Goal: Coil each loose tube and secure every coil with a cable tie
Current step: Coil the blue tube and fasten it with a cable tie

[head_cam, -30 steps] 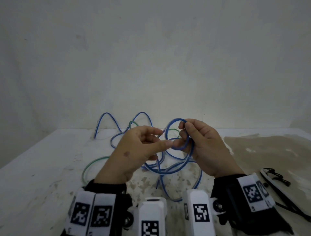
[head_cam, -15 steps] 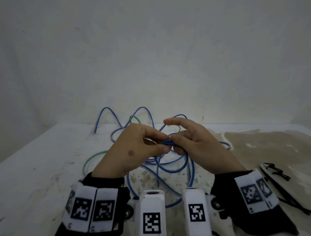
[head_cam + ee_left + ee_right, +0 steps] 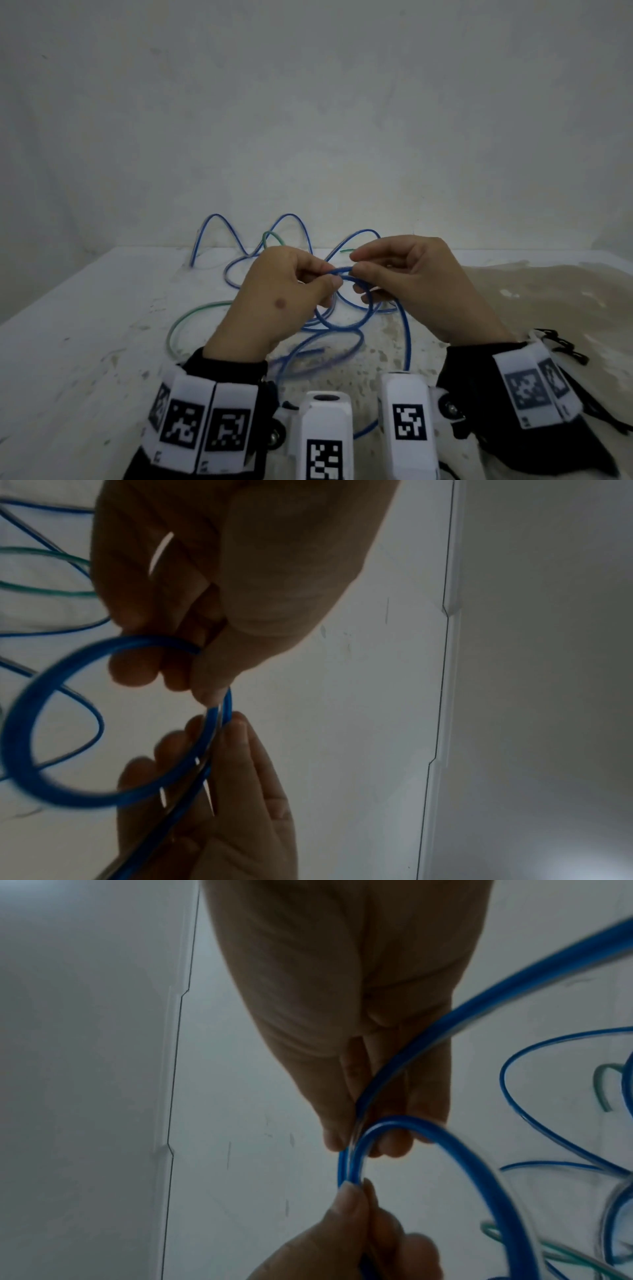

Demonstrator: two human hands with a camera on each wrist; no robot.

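Note:
A long blue tube (image 3: pixel 342 327) lies in loose loops on the white table (image 3: pixel 85 342), and part of it is wound into a small coil (image 3: pixel 15 731) held above the table. My left hand (image 3: pixel 329 275) pinches the coil's top between thumb and fingers. My right hand (image 3: pixel 358 265) pinches the same double strand (image 3: pixel 397 1122) just to the right, fingertips almost touching the left hand's. A green tube (image 3: pixel 191 313) lies loose on the table to the left, tangled with the blue one at the back.
Black cable ties (image 3: pixel 565 349) lie on the table at the right, past my right wrist. A brown stain (image 3: pixel 513 294) covers the table's right part. A plain wall stands close behind the table.
The small coil stood upright between my hands a second ago; now it hangs lower under my fingertips. My hands have drawn close together and more blue tube has been pulled towards me.

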